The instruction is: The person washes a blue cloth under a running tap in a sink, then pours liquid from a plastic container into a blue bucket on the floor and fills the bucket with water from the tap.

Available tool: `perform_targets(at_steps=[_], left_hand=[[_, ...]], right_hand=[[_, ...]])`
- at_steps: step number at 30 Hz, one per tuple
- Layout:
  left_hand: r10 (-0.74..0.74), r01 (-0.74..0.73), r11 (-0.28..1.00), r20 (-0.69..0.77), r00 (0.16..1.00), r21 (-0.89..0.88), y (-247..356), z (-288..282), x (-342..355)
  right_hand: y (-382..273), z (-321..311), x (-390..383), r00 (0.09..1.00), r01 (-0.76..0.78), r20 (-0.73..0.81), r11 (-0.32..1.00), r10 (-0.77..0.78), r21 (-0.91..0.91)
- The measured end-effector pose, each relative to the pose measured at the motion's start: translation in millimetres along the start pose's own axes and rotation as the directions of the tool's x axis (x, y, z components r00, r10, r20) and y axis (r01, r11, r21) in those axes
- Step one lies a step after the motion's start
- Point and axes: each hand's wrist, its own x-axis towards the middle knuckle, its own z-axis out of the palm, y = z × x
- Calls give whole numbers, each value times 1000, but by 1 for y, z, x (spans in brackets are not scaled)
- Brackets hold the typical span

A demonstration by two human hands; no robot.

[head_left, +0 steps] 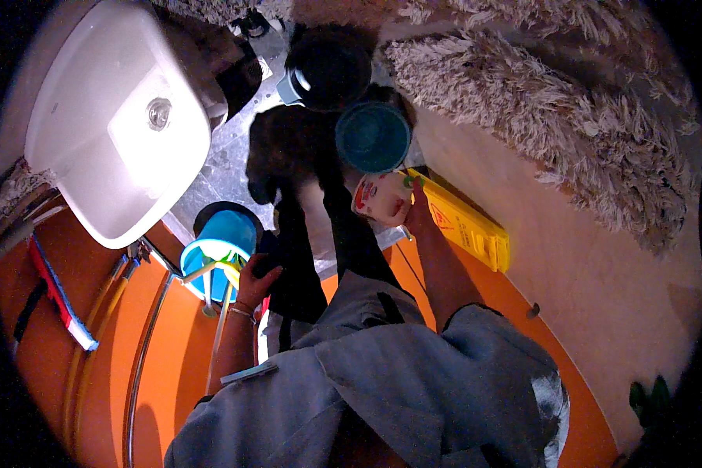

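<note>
My right hand [418,209] grips the side of a whitish plastic tub [378,201] with red print and a bit of green at its edge. The tub is just below a teal bucket [373,137]. My left hand [257,282] is by my left leg, its fingers curled at something dark that I cannot make out. Close beside it is a light blue bucket [238,226] with yellow-green and pale long-handled tools [225,265] in it.
A white sink [125,132] juts out at the left. A black bucket [327,70] stands beyond the teal one. At the right lean a yellow folding floor sign [464,226] and shaggy mop heads [538,117]. Several poles and a red-blue brush [61,300] line the orange surface at the left.
</note>
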Motion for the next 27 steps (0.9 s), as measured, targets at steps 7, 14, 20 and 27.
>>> perform_targets(at_steps=[7,14,20,27], left_hand=[[145,-159,981,121,982,115,16,22,8],[67,-69,997,64,996,32,28,18,-5],[148,-117,981,202,968,-155,9,0,-10],[304,-269,952,537,787,-145,55,78,-33]], right_hand=[[10,-27,-5,995,101,-33,991,-99,89],[11,-20,-26,988,152,-21,973,-150,172],[42,28,-67,973,230,-50,951,-225,204],[93,74,-113,996,75,32,957,-88,281]])
